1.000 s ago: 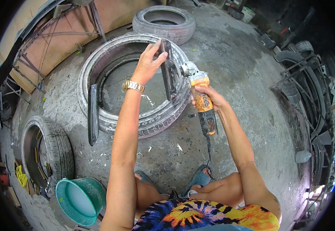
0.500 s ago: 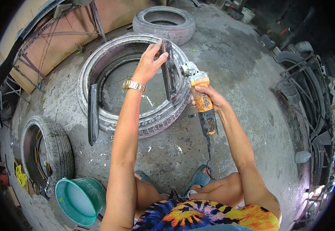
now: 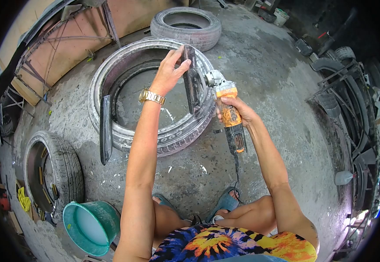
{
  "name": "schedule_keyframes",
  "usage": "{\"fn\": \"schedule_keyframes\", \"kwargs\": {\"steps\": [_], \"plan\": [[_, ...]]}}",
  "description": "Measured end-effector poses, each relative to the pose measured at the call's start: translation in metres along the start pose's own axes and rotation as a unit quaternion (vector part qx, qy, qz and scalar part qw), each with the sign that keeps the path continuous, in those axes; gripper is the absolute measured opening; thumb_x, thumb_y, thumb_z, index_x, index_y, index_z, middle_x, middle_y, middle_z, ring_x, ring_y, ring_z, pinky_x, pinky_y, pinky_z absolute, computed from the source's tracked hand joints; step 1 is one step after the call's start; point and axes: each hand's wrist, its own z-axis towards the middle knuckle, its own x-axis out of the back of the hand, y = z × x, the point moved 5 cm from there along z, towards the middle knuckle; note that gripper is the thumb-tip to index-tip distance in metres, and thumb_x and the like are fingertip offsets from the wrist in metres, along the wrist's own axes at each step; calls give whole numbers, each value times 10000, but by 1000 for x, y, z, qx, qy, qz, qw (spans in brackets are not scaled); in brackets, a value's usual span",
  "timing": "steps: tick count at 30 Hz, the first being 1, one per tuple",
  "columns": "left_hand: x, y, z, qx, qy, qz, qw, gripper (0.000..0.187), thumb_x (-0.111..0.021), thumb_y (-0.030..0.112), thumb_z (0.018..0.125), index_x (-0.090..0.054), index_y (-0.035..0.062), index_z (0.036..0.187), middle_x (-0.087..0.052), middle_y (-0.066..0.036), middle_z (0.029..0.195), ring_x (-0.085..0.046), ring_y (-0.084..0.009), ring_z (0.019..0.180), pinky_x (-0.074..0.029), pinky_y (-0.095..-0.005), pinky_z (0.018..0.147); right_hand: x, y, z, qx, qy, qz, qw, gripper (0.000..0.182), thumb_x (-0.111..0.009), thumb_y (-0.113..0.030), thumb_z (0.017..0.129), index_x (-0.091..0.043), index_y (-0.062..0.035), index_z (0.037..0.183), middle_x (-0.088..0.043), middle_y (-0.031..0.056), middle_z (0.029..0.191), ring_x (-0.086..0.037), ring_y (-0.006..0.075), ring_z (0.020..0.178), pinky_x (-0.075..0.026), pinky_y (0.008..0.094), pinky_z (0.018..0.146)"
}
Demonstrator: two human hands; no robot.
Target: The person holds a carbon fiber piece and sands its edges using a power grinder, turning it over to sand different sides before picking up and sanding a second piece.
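Observation:
My right hand (image 3: 243, 112) is wrapped round the orange and black body of an angle grinder (image 3: 230, 117). The grinder's metal head is up against the right side of a long black plastic piece (image 3: 190, 89); the disc itself is hard to make out. My left hand (image 3: 171, 70), with a gold watch on the wrist, grips the upper part of that piece between thumb and fingers. The piece stands over the right side of a dusty tire (image 3: 157, 142) lying flat. Another narrow black piece (image 3: 105, 131) leans on the tire's left side.
A second tire (image 3: 205, 38) lies behind, and one more tire (image 3: 70, 174) stands at the left. A green bucket (image 3: 111, 214) of cloudy liquid is near my left leg. The grinder's cord (image 3: 236, 170) runs down by my foot. Racks of black parts (image 3: 351, 102) line the right.

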Motion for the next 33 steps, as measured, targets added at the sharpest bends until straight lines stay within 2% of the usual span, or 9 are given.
{"fn": "schedule_keyframes", "kwargs": {"steps": [11,13,17,19,22,33], "plan": [[1,-2,0,3,3,-17,1000,545,-640,245,920,-489,-15,1374,-560,-99,1049,-576,-199,908,-480,-317,845,7,8,3,-13,20,-12,1000,519,-761,-300,834,-512,-1,1178,-656,124,848,-688,190,670,-616,327,599],[2,-4,-1,25,-6,-28,999,542,-645,249,920,-493,16,1385,-560,-95,1050,-577,-193,905,-478,-320,851,8,12,4,-14,25,-15,999,521,-766,-306,829,-516,-1,1170,-656,124,843,-687,189,676,-616,330,600],[3,-1,-1,0,-5,0,1000,543,-644,250,922,-492,58,1407,-562,-90,1053,-575,-188,892,-477,-321,850,12,10,3,-12,40,22,999,498,-758,-299,838,-519,-9,1165,-657,123,838,-688,191,685,-615,333,600],[3,0,-2,14,-6,-19,1000,544,-637,251,926,-486,93,1424,-562,-86,1050,-572,-185,889,-477,-322,851,7,-2,-3,16,20,50,998,470,-744,-285,849,-520,-15,1162,-658,125,832,-687,193,680,-613,330,597],[1,4,-1,19,-15,-10,1000,508,-613,213,955,-480,89,1429,-577,-63,1068,-594,-165,951,-476,-301,872,3,-10,-5,18,1,33,999,450,-733,-273,857,-519,-16,1159,-659,129,828,-687,196,669,-612,329,596],[0,3,0,2,-11,11,1000,489,-619,221,953,-499,80,1406,-570,-60,1063,-584,-170,948,-476,-305,860,-3,-10,-5,22,-4,4,1000,472,-741,-289,849,-517,-3,1149,-655,129,821,-683,193,658,-609,329,594]]}}
